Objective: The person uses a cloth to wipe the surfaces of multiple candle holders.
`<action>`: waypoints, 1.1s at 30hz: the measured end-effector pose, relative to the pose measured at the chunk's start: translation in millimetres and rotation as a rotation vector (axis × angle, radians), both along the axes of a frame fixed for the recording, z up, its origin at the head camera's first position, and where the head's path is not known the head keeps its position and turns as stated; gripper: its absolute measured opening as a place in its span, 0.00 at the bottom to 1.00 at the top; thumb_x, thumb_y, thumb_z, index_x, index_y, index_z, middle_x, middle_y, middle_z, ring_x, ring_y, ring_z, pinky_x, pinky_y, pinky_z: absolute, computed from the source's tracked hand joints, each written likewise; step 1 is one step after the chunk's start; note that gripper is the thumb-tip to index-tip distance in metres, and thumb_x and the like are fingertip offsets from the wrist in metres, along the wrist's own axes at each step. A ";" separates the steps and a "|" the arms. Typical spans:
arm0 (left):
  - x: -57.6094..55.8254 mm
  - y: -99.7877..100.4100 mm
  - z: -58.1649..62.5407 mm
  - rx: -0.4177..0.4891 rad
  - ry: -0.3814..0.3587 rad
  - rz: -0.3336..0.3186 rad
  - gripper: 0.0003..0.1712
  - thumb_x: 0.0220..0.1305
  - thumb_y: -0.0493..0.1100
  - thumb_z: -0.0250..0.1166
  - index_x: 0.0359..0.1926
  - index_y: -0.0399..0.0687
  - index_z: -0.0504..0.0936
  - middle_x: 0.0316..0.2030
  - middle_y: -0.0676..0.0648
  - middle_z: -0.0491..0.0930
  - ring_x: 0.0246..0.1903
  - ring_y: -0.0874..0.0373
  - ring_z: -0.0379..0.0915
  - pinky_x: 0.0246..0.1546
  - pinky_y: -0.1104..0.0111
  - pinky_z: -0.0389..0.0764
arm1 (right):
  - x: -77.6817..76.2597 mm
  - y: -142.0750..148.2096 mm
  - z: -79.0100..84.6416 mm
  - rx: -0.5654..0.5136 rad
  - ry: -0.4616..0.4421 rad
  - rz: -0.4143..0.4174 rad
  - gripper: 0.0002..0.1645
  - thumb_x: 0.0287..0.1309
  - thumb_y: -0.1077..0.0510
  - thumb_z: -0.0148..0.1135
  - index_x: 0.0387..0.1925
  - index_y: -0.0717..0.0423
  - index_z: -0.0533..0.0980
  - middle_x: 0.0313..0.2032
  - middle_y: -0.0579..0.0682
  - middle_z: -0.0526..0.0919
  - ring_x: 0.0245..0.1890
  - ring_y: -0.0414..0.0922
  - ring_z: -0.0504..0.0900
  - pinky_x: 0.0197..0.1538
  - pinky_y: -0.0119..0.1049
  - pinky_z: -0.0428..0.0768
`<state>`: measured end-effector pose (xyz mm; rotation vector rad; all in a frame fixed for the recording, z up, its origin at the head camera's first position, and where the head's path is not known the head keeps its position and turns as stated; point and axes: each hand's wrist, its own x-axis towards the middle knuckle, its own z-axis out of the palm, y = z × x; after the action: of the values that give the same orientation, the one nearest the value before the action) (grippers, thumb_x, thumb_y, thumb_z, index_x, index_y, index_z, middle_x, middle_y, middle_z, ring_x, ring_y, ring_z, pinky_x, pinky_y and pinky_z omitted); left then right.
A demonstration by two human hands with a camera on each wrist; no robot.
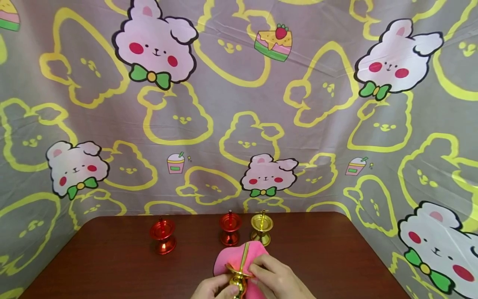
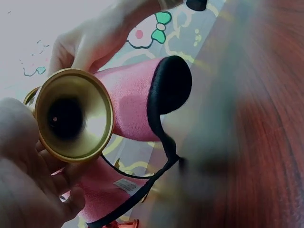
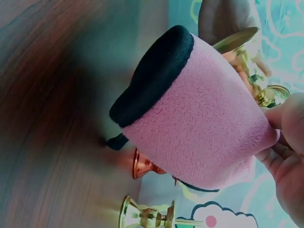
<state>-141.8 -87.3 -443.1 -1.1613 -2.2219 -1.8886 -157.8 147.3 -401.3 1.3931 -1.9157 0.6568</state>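
At the table's near edge, my left hand point(image 1: 210, 288) grips a shiny gold candle holder point(image 1: 236, 285) by its stem. Its dish and thin spike lean slightly right in the head view. The left wrist view looks into its hollow flared base point(image 2: 97, 135). My right hand point(image 1: 278, 276) pinches a pink cloth point(image 1: 233, 254) with black edging against the holder's dish. Most of the cloth hangs behind the holder, and the right wrist view shows its fuzzy pink face point(image 3: 204, 114) with thumb and fingers on one edge.
Two red candle holders stand on the dark wooden table point(image 1: 112, 265), one at the left point(image 1: 164, 241) and one near the middle point(image 1: 229, 228). Beside the middle one is another gold candle holder point(image 1: 261, 236). A patterned curtain point(image 1: 209, 108) rises around the table.
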 end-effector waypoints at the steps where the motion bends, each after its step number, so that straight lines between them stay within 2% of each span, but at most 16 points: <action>1: -0.1 0.3 -0.7 -0.020 0.009 0.023 0.09 0.73 0.34 0.58 0.45 0.29 0.81 0.34 0.55 0.83 0.32 0.73 0.74 0.30 0.72 0.79 | 0.1 0.2 0.0 0.003 -0.001 -0.009 0.10 0.74 0.56 0.55 0.45 0.54 0.80 0.42 0.44 0.75 0.38 0.36 0.76 0.44 0.20 0.75; 4: -1.4 1.0 -3.9 -0.085 0.082 0.099 0.08 0.72 0.37 0.61 0.45 0.35 0.83 0.32 0.58 0.83 0.31 0.74 0.73 0.28 0.74 0.77 | -0.7 0.8 -0.7 0.014 0.010 -0.030 0.11 0.75 0.55 0.53 0.45 0.54 0.81 0.41 0.44 0.75 0.38 0.36 0.76 0.43 0.20 0.74; 8: -5.7 3.8 -9.9 -0.171 0.287 0.230 0.03 0.69 0.40 0.65 0.40 0.47 0.84 0.24 0.61 0.80 0.25 0.80 0.67 0.22 0.82 0.70 | -2.3 1.1 -3.0 0.034 0.041 -0.057 0.14 0.76 0.55 0.50 0.44 0.54 0.81 0.40 0.43 0.74 0.35 0.35 0.75 0.41 0.19 0.73; 10: -7.8 5.3 -12.7 -0.225 0.374 0.303 0.01 0.68 0.43 0.66 0.37 0.52 0.83 0.21 0.63 0.77 0.23 0.81 0.65 0.22 0.83 0.66 | -2.8 1.0 -4.3 0.042 0.055 -0.062 0.15 0.76 0.55 0.49 0.43 0.55 0.81 0.38 0.44 0.73 0.34 0.35 0.74 0.40 0.18 0.72; 16: -9.5 10.0 -16.8 -0.443 0.432 0.460 0.14 0.68 0.55 0.64 0.26 0.60 0.74 0.19 0.68 0.64 0.20 0.75 0.61 0.25 0.72 0.59 | -1.1 -4.7 -7.5 0.067 0.069 -0.132 0.24 0.77 0.54 0.38 0.38 0.55 0.82 0.34 0.43 0.71 0.29 0.33 0.70 0.35 0.15 0.67; 18: -9.2 13.5 -18.1 -0.498 0.516 0.524 0.18 0.67 0.58 0.64 0.24 0.60 0.72 0.17 0.67 0.62 0.18 0.73 0.60 0.25 0.72 0.59 | -0.7 -8.4 -9.0 0.066 0.106 -0.178 0.27 0.77 0.54 0.33 0.36 0.54 0.81 0.32 0.42 0.69 0.28 0.33 0.68 0.33 0.14 0.65; 22: -9.5 21.1 -20.9 -0.606 0.757 0.695 0.25 0.70 0.66 0.57 0.22 0.58 0.68 0.15 0.63 0.58 0.15 0.70 0.55 0.27 0.70 0.58 | -0.7 -16.4 -12.3 0.057 0.174 -0.263 0.31 0.77 0.56 0.29 0.31 0.54 0.79 0.29 0.42 0.67 0.26 0.35 0.65 0.29 0.16 0.62; 25: -10.4 23.2 -21.6 -0.660 0.844 0.774 0.28 0.71 0.69 0.50 0.21 0.57 0.67 0.14 0.61 0.57 0.14 0.68 0.53 0.28 0.69 0.58 | -1.0 -20.9 -15.8 0.039 0.177 -0.298 0.31 0.77 0.56 0.28 0.29 0.53 0.78 0.28 0.41 0.66 0.26 0.35 0.64 0.29 0.17 0.62; 27: -10.3 22.4 -21.6 -0.665 0.817 0.774 0.28 0.70 0.69 0.52 0.21 0.58 0.67 0.14 0.61 0.57 0.14 0.68 0.54 0.28 0.68 0.58 | -1.6 -21.8 -19.5 0.014 0.163 -0.297 0.31 0.78 0.55 0.29 0.29 0.52 0.79 0.29 0.41 0.68 0.27 0.34 0.66 0.30 0.17 0.64; 31: -6.9 15.4 -17.7 -0.654 0.575 0.641 0.24 0.66 0.69 0.59 0.24 0.60 0.72 0.16 0.66 0.59 0.17 0.72 0.56 0.28 0.68 0.58 | -6.3 -17.5 -29.6 -0.039 0.111 -0.217 0.27 0.78 0.56 0.34 0.35 0.54 0.81 0.33 0.42 0.73 0.31 0.34 0.70 0.34 0.16 0.67; 33: -7.1 9.8 -16.4 -0.570 0.497 0.570 0.19 0.64 0.66 0.64 0.28 0.59 0.78 0.17 0.69 0.63 0.19 0.76 0.58 0.28 0.70 0.59 | -8.5 -13.8 -32.8 -0.078 0.074 -0.160 0.21 0.78 0.56 0.41 0.39 0.54 0.82 0.36 0.43 0.75 0.33 0.35 0.73 0.37 0.18 0.70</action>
<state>-148.9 -77.6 -459.5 -0.7670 -2.4609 -0.6923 -166.3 133.5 -434.2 1.1853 -1.8990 0.5883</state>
